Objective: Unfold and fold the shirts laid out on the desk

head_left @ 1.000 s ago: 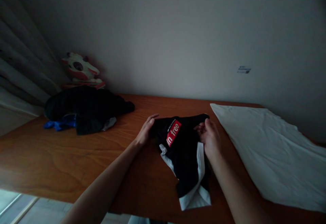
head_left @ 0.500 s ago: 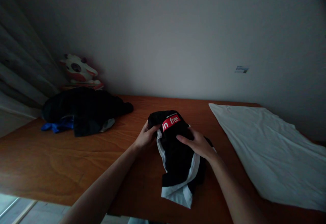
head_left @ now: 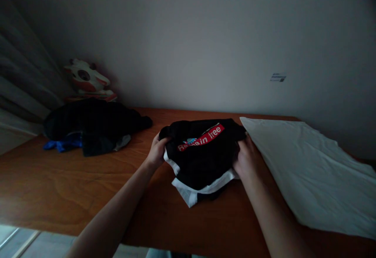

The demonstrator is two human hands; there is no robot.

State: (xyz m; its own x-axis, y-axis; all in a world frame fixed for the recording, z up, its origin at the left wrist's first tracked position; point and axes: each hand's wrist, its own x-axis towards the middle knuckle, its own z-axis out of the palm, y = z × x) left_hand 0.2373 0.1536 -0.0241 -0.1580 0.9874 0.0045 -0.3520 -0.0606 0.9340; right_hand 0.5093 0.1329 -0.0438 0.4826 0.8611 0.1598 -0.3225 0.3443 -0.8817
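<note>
Between my two hands a black garment [head_left: 202,164] with white edging is spread sideways over the wooden table. Its front bears a red band with white lettering, partly creased, and a small blue patch of print. My left hand [head_left: 157,150] grips the garment's left edge, thumb on top and the other fingers hidden behind the cloth. On the opposite edge my right hand [head_left: 245,154] is closed round the fabric, its fingertips partly out of sight. A white flap hangs from the garment's lower left, towards me.
A white cloth [head_left: 311,172] lies flat on the right of the wooden table [head_left: 73,187]. At the back left is a heap of dark clothing [head_left: 96,125] with a blue piece [head_left: 63,143] under it. Behind the heap sits a cow-shaped figure [head_left: 86,76], beside a curtain [head_left: 26,78].
My hands have moved apart, stretching the bunched garment wider, so more of the red lettering shows. My right hand has shifted to the garment's right edge and closed on it.
</note>
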